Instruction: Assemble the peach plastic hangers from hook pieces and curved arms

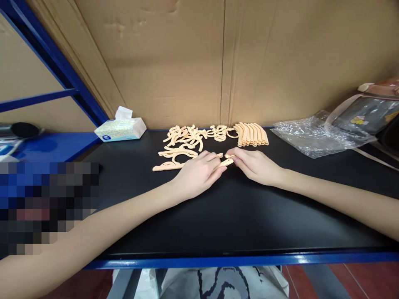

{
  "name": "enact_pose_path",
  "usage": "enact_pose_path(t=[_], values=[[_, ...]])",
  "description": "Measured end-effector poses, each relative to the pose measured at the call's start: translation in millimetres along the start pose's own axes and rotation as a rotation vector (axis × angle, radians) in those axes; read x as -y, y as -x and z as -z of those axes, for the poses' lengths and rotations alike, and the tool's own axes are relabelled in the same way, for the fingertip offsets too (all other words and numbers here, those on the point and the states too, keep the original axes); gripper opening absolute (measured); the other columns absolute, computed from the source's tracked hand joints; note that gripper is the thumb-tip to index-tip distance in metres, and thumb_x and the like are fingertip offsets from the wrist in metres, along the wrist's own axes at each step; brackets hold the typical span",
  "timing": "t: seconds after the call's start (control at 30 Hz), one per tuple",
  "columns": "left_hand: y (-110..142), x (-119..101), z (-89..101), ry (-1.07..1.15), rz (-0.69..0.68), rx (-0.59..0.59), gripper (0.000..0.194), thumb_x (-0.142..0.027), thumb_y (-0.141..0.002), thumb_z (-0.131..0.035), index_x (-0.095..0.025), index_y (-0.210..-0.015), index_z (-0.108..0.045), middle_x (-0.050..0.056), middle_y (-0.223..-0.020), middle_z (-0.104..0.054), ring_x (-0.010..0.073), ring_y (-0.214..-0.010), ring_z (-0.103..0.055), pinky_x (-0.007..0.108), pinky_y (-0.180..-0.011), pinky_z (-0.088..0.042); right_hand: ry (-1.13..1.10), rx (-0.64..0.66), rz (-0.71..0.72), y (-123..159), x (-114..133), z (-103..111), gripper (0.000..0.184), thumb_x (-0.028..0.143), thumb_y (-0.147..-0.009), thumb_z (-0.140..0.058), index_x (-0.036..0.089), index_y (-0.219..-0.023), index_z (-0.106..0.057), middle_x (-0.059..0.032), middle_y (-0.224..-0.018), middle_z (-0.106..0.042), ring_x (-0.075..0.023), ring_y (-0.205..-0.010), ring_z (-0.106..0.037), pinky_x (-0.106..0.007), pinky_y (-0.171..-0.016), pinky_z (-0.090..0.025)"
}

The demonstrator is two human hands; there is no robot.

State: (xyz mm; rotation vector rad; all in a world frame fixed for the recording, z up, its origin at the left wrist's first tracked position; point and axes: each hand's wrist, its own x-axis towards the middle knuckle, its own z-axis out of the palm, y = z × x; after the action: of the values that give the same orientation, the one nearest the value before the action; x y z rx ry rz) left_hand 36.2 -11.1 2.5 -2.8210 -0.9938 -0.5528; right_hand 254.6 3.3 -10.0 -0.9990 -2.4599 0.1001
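Near the middle of the black surface point(249, 220), two hands are close together, working with pale orange plastic parts. The left hand point(196, 173) has a flat piece point(227, 162). Its round end sticks out past the left fingers. That end points to the right and a little away from the person, toward the right hand point(257, 164). The long way of the piece runs from left to right, with a small slant. The left hand hides the rest, so I cannot tell how long it is, or if it joins the long strip point(166, 167) on that hand's other side.

The left grip is almost closed. The thumb is on the near side and the bent fingers are on the far side, with the flat piece pinched between them. The right grip is small and tight too, pinching a thin bit point(230, 156) just beside the flat piece's end. I cannot tell if the two parts touch.

Behind the left hand is a messy pile of curvy parts point(183, 135). Farther right, a neat row of bent arms point(252, 135) lies side by side. A tissue box point(121, 128) sits at the back left, and a clear plastic bag point(307, 135) lies at the right.
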Motion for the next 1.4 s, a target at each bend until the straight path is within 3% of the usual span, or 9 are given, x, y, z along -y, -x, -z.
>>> enact_pose_path(t=[0.2, 0.37, 0.73, 0.93, 1.17, 1.4], values=[[0.1, -0.9, 0.5, 0.056, 0.050, -0.013, 0.030, -0.030, -0.100, -0.032, -0.015, -0.088, -0.055, 0.005, -0.092, -0.057, 0.0179, -0.087, -0.052, 0.029, -0.073, -0.045, 0.005, 0.071, 0.006, -0.9, 1.4, 0.7, 0.026, 0.033, -0.098, -0.030, 0.018, -0.106, -0.050, -0.0044, -0.081, -0.065, -0.0167, -0.064, -0.061, -0.026, -0.059, -0.042], [-0.8, 0.5, -0.2, 0.052, 0.056, -0.026, 0.031, -0.030, -0.100, -0.031, -0.016, -0.085, -0.054, 0.005, -0.089, -0.056, 0.0179, -0.084, -0.052, 0.029, -0.072, -0.044, -0.014, 0.021, 0.001, 0.2, 1.8, -0.2, 0.023, 0.036, -0.096, -0.036, 0.019, -0.091, -0.051, -0.0004, -0.066, -0.061, -0.0137, -0.054, -0.055, -0.024, -0.054, -0.037], [-0.4, 0.3, 0.8, 0.040, 0.068, -0.018, 0.031, -0.030, -0.100, -0.032, -0.016, -0.084, -0.055, 0.005, -0.089, -0.057, 0.0177, -0.084, -0.052, 0.029, -0.071, -0.044, -0.007, 0.003, -0.116, -1.3, -0.2, 0.1, 0.023, 0.036, -0.097, -0.033, 0.019, -0.101, -0.049, -0.0021, -0.072, -0.064, -0.0166, -0.062, -0.060, -0.026, -0.060, -0.040], [-0.4, -0.5, 0.9, 0.044, 0.065, -0.007, 0.032, -0.031, -0.100, -0.031, -0.016, -0.086, -0.056, 0.005, -0.091, -0.058, 0.0182, -0.087, -0.053, 0.029, -0.072, -0.045, -0.043, 0.023, -0.064, -1.1, -2.0, -0.2, 0.018, 0.034, -0.094, -0.039, 0.019, -0.100, -0.048, 0.0002, -0.067, -0.060, -0.0146, -0.057, -0.055, -0.025, -0.057, -0.040], [-0.9, -0.4, 1.3, 0.037, 0.057, -0.004, 0.033, -0.031, -0.100, -0.030, -0.015, -0.086, -0.056, 0.006, -0.090, -0.058, 0.0183, -0.086, -0.052, 0.029, -0.069, -0.045, -0.040, 0.004, -0.060, -0.3, -1.8, -0.1, 0.027, 0.045, -0.095, -0.039, 0.020, -0.100, -0.049, -0.0035, -0.076, -0.066, -0.0164, -0.062, -0.061, -0.026, -0.058, -0.041], [-0.1, -0.7, 0.6, 0.065, 0.019, 0.000, 0.026, -0.028, -0.099, -0.032, -0.016, -0.090, -0.054, 0.006, -0.098, -0.058, 0.0189, -0.089, -0.052, 0.030, -0.074, -0.045, -0.044, 0.071, -0.039, -0.8, -1.3, 2.0, 0.028, 0.046, -0.096, -0.036, 0.021, -0.093, -0.047, -0.0017, -0.074, -0.063, -0.0164, -0.063, -0.060, -0.025, -0.059, -0.040]])
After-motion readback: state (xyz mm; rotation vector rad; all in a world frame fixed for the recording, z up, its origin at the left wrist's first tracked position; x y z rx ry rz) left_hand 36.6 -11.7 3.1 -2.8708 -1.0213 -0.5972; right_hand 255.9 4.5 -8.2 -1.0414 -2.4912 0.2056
